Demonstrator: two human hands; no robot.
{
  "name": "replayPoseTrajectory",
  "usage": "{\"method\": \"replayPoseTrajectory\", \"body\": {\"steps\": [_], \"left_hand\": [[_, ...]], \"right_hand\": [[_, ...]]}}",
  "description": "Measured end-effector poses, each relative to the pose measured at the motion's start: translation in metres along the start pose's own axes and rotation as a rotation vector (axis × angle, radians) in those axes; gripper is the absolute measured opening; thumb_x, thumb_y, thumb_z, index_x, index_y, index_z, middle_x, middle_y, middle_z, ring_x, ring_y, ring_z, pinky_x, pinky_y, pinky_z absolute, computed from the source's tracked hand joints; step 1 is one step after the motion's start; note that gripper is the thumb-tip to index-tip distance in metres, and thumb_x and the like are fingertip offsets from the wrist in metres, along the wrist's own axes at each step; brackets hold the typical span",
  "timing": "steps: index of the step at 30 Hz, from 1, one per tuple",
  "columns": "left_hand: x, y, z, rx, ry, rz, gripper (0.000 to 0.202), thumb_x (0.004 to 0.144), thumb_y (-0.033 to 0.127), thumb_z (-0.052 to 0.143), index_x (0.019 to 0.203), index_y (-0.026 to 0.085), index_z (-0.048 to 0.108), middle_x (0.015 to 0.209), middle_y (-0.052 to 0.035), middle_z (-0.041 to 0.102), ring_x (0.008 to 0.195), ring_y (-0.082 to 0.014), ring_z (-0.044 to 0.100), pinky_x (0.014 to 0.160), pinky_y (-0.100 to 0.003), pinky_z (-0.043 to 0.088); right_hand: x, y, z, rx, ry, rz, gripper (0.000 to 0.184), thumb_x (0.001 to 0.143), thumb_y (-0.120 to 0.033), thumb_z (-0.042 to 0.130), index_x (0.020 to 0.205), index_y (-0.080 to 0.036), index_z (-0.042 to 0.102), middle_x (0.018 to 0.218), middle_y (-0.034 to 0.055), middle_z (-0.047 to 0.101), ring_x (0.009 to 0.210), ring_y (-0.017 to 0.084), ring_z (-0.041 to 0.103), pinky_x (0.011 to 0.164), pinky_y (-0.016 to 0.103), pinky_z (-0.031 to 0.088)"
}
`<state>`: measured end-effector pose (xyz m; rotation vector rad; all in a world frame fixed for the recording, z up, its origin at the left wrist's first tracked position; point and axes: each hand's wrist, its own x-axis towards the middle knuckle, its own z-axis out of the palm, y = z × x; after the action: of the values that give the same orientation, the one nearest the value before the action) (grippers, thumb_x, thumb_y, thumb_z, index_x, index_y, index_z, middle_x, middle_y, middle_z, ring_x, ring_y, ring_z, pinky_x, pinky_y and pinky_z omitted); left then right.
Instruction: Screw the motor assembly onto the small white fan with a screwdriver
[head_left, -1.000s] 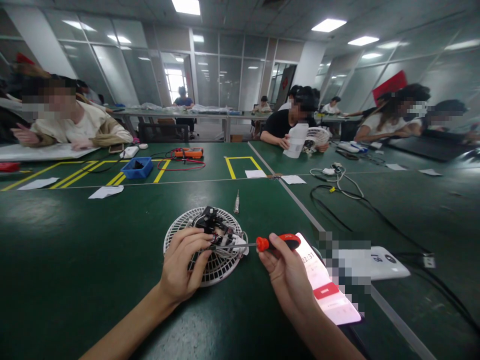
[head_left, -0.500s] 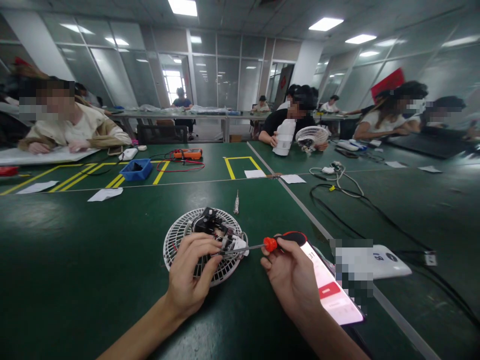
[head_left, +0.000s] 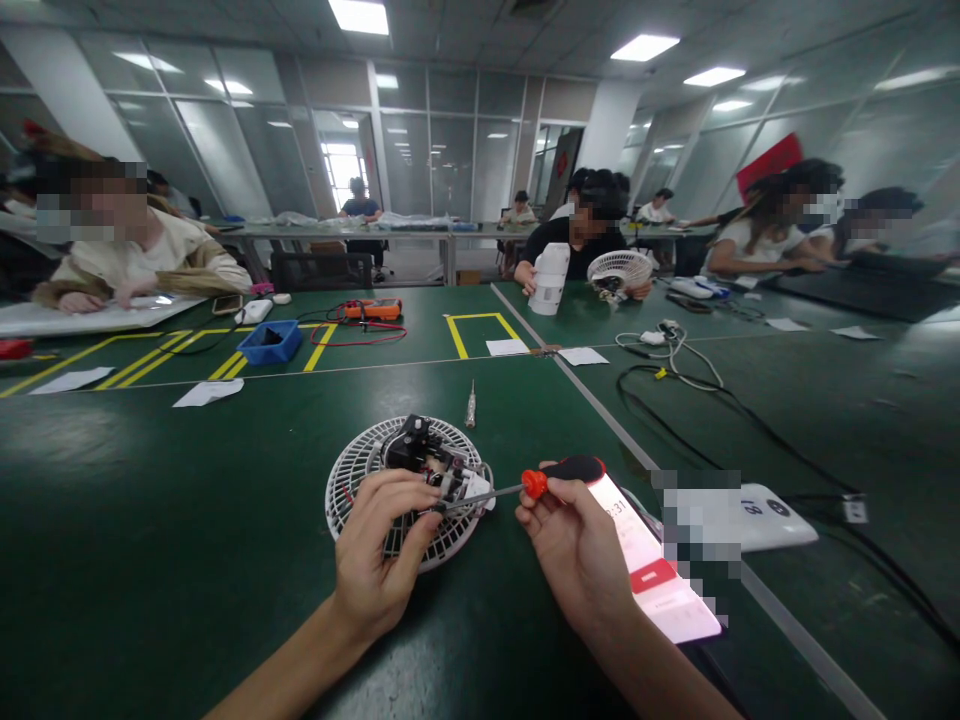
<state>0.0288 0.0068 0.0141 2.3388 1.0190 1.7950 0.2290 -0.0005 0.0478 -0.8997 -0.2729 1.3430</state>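
A round white fan grille (head_left: pixel 346 462) lies on the green table, with a black motor assembly (head_left: pixel 418 440) and wiring on top of it. My left hand (head_left: pixel 379 535) is closed at the near side of the assembly, thumb and fingers pinching it by the screwdriver tip. In my right hand (head_left: pixel 581 545) is a screwdriver (head_left: pixel 534 484) with an orange and black handle. Its shaft points left into the assembly; the tip is hidden by my left fingers. Beyond the grille lies a small clear-handled screwdriver (head_left: pixel 471 408).
A lit phone (head_left: pixel 664 575) lies beside my right forearm, near a white device (head_left: pixel 776 520). Black cables (head_left: pixel 675 400) run along the right. Farther off are a blue bin (head_left: pixel 270 343), an orange multimeter (head_left: pixel 373 309) and paper slips. Co-workers sit across the table.
The screwdriver handle has turned slightly in my right fingers. My left hand stays on the motor assembly. Across the table, a co-worker's white housing has moved a little left. The view has shifted slightly.
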Motion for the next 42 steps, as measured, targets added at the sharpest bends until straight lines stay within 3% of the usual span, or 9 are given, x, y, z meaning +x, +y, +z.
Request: {"method": "replayPoseTrajectory", "body": {"steps": [3,6,7,9,13,17,23,28,42], "left_hand": [[-0.005,-0.004,-0.001,0.060,0.036,-0.018,0.029,0.097,0.028,0.059,0.126,0.026,0.061,0.128,-0.0060,0.066,0.129,-0.0243,0.057,0.112,-0.046,0.046],[-0.008,-0.010,-0.002,0.112,0.068,-0.044,0.062,0.099,0.057,0.045,0.155,0.032,0.036,0.166,-0.0084,0.029,0.155,-0.0358,0.025,0.125,-0.065,0.025],[-0.008,-0.013,-0.002,0.130,0.054,-0.061,0.067,0.099,0.060,0.042,0.159,0.033,0.028,0.170,-0.0070,0.020,0.158,-0.0363,0.018,0.126,-0.066,0.019],[-0.007,-0.020,-0.002,0.183,-0.002,-0.129,0.067,0.101,0.056,0.043,0.161,0.036,0.021,0.172,-0.0054,0.015,0.159,-0.0346,0.013,0.127,-0.066,0.015],[-0.002,-0.034,0.001,0.217,-0.096,-0.349,0.070,0.100,0.050,0.048,0.161,0.031,0.019,0.167,-0.0112,0.030,0.155,-0.0328,0.029,0.125,-0.063,0.029],[0.002,-0.038,0.001,0.201,-0.168,-0.469,0.065,0.098,0.053,0.051,0.153,0.022,0.036,0.149,-0.0153,0.051,0.138,-0.0317,0.051,0.117,-0.059,0.043],[0.001,-0.037,-0.009,0.237,-0.144,-0.427,0.048,0.095,0.047,0.060,0.136,0.022,0.054,0.122,-0.0098,0.064,0.114,-0.0255,0.064,0.099,-0.047,0.055],[-0.003,-0.038,-0.018,0.283,-0.111,-0.399,0.041,0.090,0.045,0.066,0.123,0.021,0.060,0.106,-0.0063,0.066,0.097,-0.0219,0.067,0.085,-0.038,0.056],[-0.008,-0.036,-0.018,0.302,-0.032,-0.377,0.037,0.090,0.043,0.068,0.119,0.021,0.061,0.100,-0.0038,0.066,0.091,-0.0190,0.067,0.081,-0.035,0.055]], "right_hand": [[-0.001,0.002,0.000,0.014,0.025,-0.008,0.044,0.049,-0.024,0.090,0.088,-0.022,0.071,0.069,-0.0007,0.068,0.062,0.015,0.058,0.055,0.025,0.051],[-0.002,0.003,-0.001,0.016,0.016,0.004,0.040,0.049,-0.023,0.092,0.083,-0.021,0.071,0.069,0.0001,0.069,0.062,0.015,0.059,0.056,0.025,0.052],[-0.001,0.002,-0.001,0.018,0.019,0.005,0.038,0.048,-0.023,0.092,0.081,-0.020,0.072,0.070,0.0008,0.070,0.063,0.015,0.061,0.057,0.025,0.053],[-0.001,0.002,-0.002,0.022,0.042,0.000,0.036,0.048,-0.023,0.092,0.077,-0.019,0.072,0.072,0.0024,0.072,0.066,0.016,0.063,0.059,0.025,0.055],[0.002,0.001,-0.002,0.018,0.066,-0.013,0.029,0.048,-0.024,0.092,0.066,-0.017,0.071,0.074,0.0043,0.074,0.070,0.017,0.066,0.065,0.027,0.058],[0.003,0.003,-0.003,0.004,0.071,-0.016,0.027,0.049,-0.024,0.091,0.068,-0.016,0.073,0.076,0.0054,0.074,0.072,0.017,0.067,0.069,0.027,0.059],[0.004,0.003,-0.004,-0.018,0.091,-0.021,0.025,0.052,-0.023,0.089,0.069,-0.017,0.072,0.078,0.0053,0.075,0.077,0.019,0.069,0.072,0.029,0.059],[0.006,0.003,-0.004,-0.022,0.110,-0.034,0.026,0.052,-0.022,0.088,0.070,-0.017,0.070,0.081,0.0063,0.075,0.079,0.021,0.070,0.070,0.029,0.058],[0.011,0.006,-0.006,-0.050,0.150,-0.078,0.022,0.054,-0.020,0.085,0.069,-0.018,0.067,0.075,0.0043,0.073,0.073,0.019,0.069,0.063,0.027,0.057]]}}
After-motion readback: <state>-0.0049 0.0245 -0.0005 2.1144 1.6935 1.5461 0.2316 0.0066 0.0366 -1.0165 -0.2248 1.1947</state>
